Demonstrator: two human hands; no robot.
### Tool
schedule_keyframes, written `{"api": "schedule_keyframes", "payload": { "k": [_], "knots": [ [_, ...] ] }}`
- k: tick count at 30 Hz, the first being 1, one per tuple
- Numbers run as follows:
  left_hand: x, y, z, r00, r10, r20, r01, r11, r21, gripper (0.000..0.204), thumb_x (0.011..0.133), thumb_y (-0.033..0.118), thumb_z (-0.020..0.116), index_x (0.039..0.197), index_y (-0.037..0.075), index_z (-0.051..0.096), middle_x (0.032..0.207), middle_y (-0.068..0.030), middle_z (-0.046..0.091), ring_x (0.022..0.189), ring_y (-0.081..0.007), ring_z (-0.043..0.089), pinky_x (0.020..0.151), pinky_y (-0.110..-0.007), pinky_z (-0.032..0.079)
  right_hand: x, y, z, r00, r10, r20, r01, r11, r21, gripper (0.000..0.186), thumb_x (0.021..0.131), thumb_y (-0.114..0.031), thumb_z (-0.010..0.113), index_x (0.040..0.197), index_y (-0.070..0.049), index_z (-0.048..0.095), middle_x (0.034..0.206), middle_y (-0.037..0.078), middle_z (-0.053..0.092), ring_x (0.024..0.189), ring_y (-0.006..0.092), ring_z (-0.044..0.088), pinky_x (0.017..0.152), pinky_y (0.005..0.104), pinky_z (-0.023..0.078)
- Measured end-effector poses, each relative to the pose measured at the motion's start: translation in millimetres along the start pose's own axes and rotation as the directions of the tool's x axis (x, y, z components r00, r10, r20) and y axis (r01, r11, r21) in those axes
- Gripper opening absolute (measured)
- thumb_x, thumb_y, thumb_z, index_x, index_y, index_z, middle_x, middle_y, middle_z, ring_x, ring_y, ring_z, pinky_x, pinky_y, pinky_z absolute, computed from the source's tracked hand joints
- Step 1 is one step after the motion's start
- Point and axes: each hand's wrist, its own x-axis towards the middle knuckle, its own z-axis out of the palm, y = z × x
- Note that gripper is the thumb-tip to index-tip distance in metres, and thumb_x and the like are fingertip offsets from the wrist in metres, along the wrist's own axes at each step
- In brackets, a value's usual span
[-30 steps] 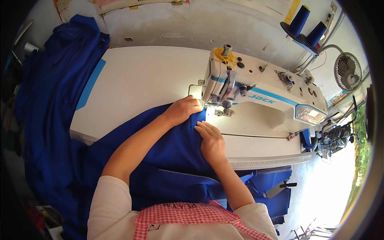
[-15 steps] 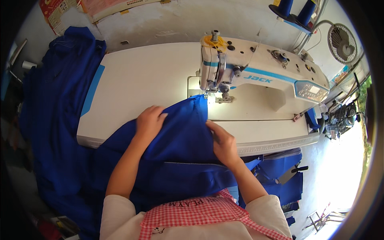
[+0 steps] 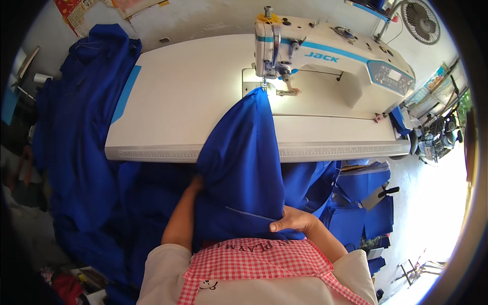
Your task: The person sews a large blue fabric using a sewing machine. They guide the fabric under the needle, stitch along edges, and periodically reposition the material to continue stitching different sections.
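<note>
Fabric: blue cloth (image 3: 244, 157) runs in a long strip from under the needle of the sewing machine (image 3: 325, 61) back over the front edge of the white table (image 3: 188, 91) and down toward the person's body.
Far end: the narrow tip of the cloth sits at the presser foot, just below the machine head.
Near end: wide, with a line of light stitching across it, lying against the person's front above a red-and-white checked apron (image 3: 254, 264).
Right hand: right hand (image 3: 292, 222) — fingers curled and closed on the lower right edge of the cloth, thumb on top, close to the apron.
Left hand: left hand (image 3: 195, 184) — hidden under the cloth; only the forearm shows rising to the fabric's left edge, so I cannot tell whether it grips.
Spacing: the two hands are apart, one at each side of the strip, both well back from the machine.
Left of table: a large heap of blue fabric (image 3: 81, 127) draped over the table's left end and hanging low.
Right, below table: more cut blue pieces (image 3: 363, 198) stacked near the floor.
Upper right: a small fan (image 3: 419, 20) behind the machine.
</note>
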Motion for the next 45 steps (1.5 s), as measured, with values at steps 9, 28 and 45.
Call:
{"api": "schedule_keyframes", "payload": {
  "k": [9, 28, 45],
  "knots": [
    [-138.3, 108.0, -112.2, 0.881, -0.221, 0.419, 0.383, 0.851, -0.358, 0.041, 0.083, 0.026, 0.067, 0.111, -0.003, 0.067, 0.107, -0.0185, 0.069, 0.104, -0.0308, 0.064, 0.095, -0.035, 0.048, -34.7, 68.3, 3.9, 0.981, 0.001, -0.194, 0.060, 0.949, 0.310, 0.074, 0.081, -0.036, 0.078, 0.135, 0.004, 0.046, 0.126, 0.013, 0.058, 0.118, 0.0229, 0.054, 0.105, 0.0353, 0.040],
    [-217.3, 185.3, -388.6, 0.976, -0.109, -0.187, 0.199, 0.791, 0.579, 0.034, 0.067, 0.019, 0.080, 0.089, -0.003, 0.067, 0.087, -0.0234, 0.067, 0.081, -0.0387, 0.067, 0.074, -0.045, 0.055, -100.2, -28.6, -7.3, 0.235, -0.607, -0.759, 0.670, 0.667, -0.326, 0.022, 0.092, -0.013, 0.063, 0.103, 0.006, 0.062, 0.090, 0.003, 0.065, 0.076, 0.0103, 0.059, 0.075, 0.0258, 0.049],
    [18.2, 411.2, -361.5, 0.070, 0.888, -0.454, -0.506, 0.424, 0.751, 0.017, 0.080, 0.007, 0.062, 0.095, 0.011, 0.067, 0.095, -0.0073, 0.067, 0.085, -0.0267, 0.062, 0.080, -0.040, 0.048, -3.2, 64.1, 62.0, 0.944, -0.143, -0.296, 0.121, 0.988, -0.092, 0.041, 0.095, -0.017, 0.064, 0.130, 0.001, 0.054, 0.122, 0.010, 0.063, 0.113, 0.0173, 0.058, 0.103, 0.0331, 0.044]
  ]
}}
